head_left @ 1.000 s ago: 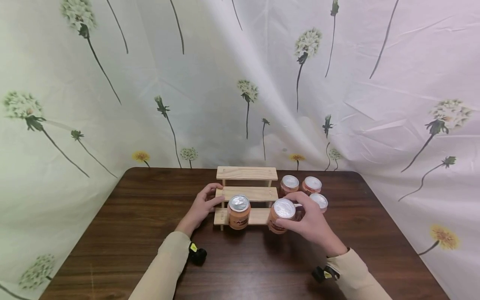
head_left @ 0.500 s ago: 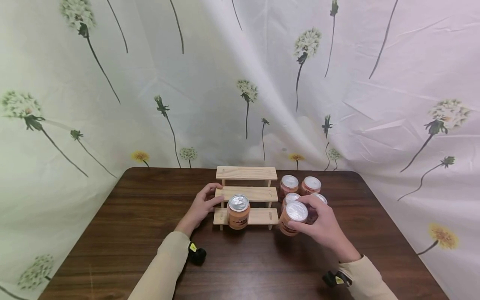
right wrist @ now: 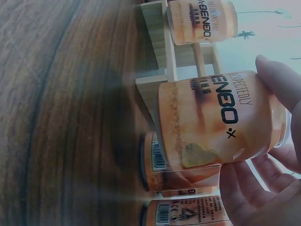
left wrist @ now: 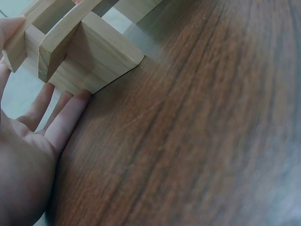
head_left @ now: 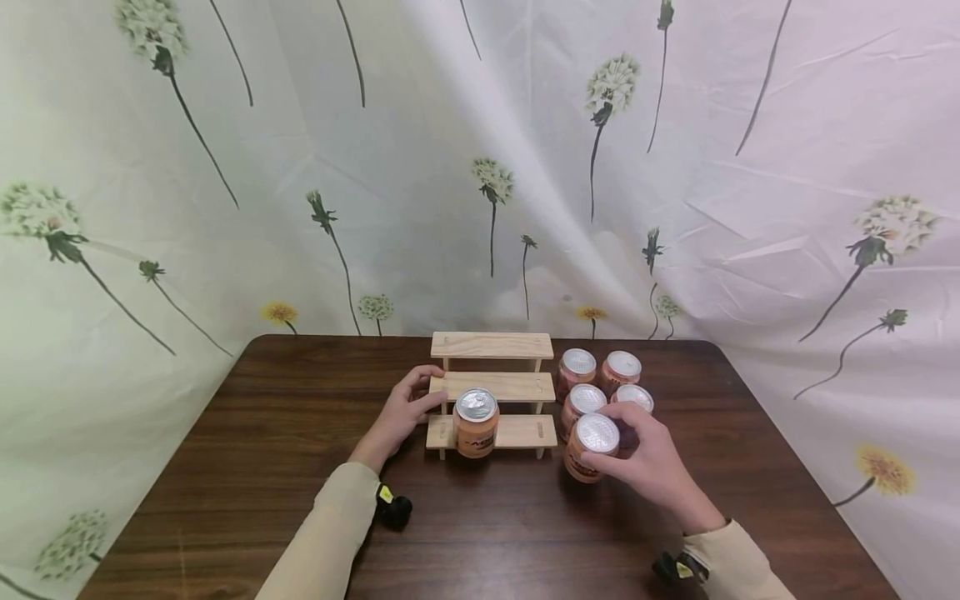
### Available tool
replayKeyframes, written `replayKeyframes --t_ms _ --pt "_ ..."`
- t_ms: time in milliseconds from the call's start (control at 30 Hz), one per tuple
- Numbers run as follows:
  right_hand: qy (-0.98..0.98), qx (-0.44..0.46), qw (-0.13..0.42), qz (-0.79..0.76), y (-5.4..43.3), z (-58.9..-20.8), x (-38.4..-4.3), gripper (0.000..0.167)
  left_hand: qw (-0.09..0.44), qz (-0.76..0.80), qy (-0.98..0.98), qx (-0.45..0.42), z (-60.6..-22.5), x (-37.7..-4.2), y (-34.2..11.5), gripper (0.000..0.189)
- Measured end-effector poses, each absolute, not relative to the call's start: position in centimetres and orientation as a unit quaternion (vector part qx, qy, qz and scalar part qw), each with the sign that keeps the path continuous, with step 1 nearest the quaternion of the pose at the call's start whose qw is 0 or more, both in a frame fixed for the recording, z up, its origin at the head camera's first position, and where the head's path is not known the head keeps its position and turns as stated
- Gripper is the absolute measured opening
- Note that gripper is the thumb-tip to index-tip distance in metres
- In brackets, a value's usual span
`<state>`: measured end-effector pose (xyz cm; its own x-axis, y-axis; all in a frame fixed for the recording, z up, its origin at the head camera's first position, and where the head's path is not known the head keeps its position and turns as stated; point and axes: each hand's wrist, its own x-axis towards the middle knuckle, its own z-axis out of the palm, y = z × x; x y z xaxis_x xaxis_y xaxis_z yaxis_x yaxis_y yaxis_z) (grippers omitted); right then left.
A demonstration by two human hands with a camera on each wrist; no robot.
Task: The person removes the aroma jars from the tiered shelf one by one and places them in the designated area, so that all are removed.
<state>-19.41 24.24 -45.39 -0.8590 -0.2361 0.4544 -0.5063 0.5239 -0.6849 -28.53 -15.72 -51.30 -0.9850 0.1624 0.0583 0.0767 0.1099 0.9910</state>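
Observation:
My right hand [head_left: 641,454] grips an orange can [right wrist: 207,122] with a silver lid, thumb on one side and fingers on the other. The held can is tilted slightly and in front of the other cans, right of a three-tier wooden display stand [head_left: 491,387]. In the right wrist view its base appears raised off the tabletop. One similar can [head_left: 476,425] stands on the left part of the lowest tier. My left hand [head_left: 405,412] holds the stand's left end, thumb at the middle tier and other fingers against the side leg [left wrist: 77,77].
Several more orange cans stand together right of the stand, among them a rear-left can [head_left: 577,375] and a rear-right can [head_left: 621,371]. Dark wooden tabletop [head_left: 300,492] surrounds the stand. A flower-print cloth [head_left: 420,167] hangs behind the table's back edge.
My right hand has carried its can from the lowest tier's right end to the right and slightly toward me, uncovering another can behind it. My left hand has stayed at the stand.

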Motion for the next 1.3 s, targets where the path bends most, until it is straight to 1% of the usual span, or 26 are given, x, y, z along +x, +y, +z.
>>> replayKeyframes --t_ms 200,533,833,1100,1300 --pt "-0.867 0.214 0.159 0.421 24.4 -46.3 -19.4 0.055 0.035 0.662 0.744 0.08 -51.4 -28.6 -15.7 0.039" --pt "-0.881 0.209 0.151 0.398 24.6 -47.3 -19.5 0.057 0.037 0.665 0.742 0.077 -51.4 -28.9 -15.6 0.038" --pt "-0.882 0.2 0.137 0.403 24.9 -47.6 -19.3 0.058 0.035 0.666 0.741 0.079 -51.1 -28.7 -15.6 0.037" --pt "-0.886 0.173 0.106 0.418 24.9 -48.0 -19.0 0.059 0.034 0.662 0.744 0.086 -51.1 -28.5 -15.8 0.042" --pt "-0.887 0.17 0.104 0.417 24.9 -48.0 -19.0 0.059 0.032 0.662 0.743 0.087 -51.2 -28.6 -15.8 0.043"
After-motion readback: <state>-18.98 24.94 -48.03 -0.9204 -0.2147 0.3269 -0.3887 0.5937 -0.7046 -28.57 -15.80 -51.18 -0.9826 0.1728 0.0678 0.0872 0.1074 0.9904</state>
